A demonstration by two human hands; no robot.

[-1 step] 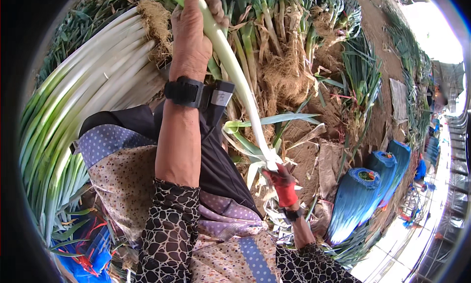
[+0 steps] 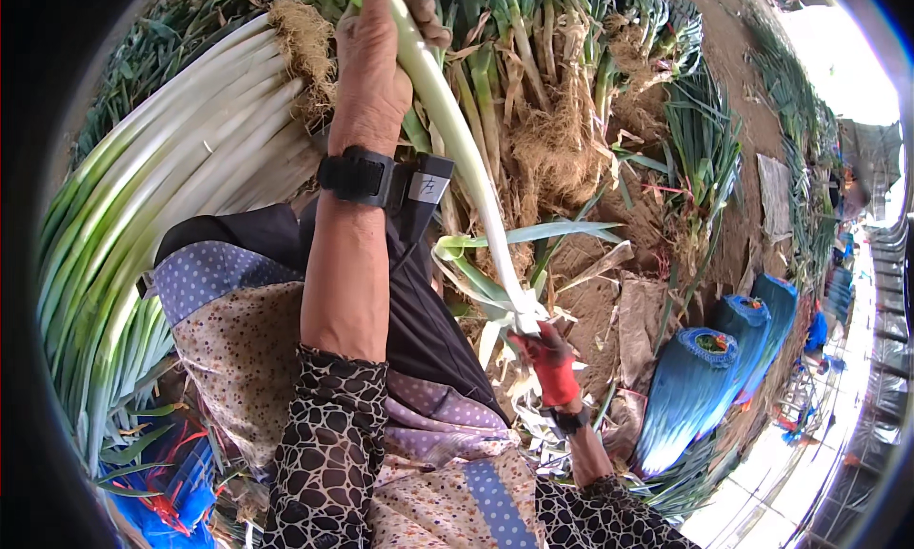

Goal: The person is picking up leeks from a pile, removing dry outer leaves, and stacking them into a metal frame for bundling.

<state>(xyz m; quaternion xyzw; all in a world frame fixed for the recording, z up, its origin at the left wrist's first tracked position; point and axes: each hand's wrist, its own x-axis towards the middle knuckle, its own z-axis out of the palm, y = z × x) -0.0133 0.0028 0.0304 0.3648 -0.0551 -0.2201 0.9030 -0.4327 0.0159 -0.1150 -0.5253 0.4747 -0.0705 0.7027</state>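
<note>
A long green onion [image 2: 464,159] runs slantwise from the top middle down to the right, its pale stem bare. Around its upper, greener part my left hand [image 2: 376,68] is closed; its fingertips are partly hidden behind the stem. My right hand [image 2: 550,363], in a red glove with dark fingers, is closed at the white lower end, with its fingertips partly hidden. Loose peeled leaves [image 2: 481,273] hang beside the stem just above the glove.
A row of cleaned green onions [image 2: 181,139] with brown roots lies on the left. Unpeeled onions [image 2: 562,139] with shaggy roots lie ahead. Blue net-wrapped bundles [image 2: 690,382] stand at right, and blue netting [image 2: 176,497] lies lower left. Scraps litter the soil [image 2: 586,263].
My right hand has slipped slightly downward at the onion's lower end. My left hand keeps its hold, almost unmoved.
</note>
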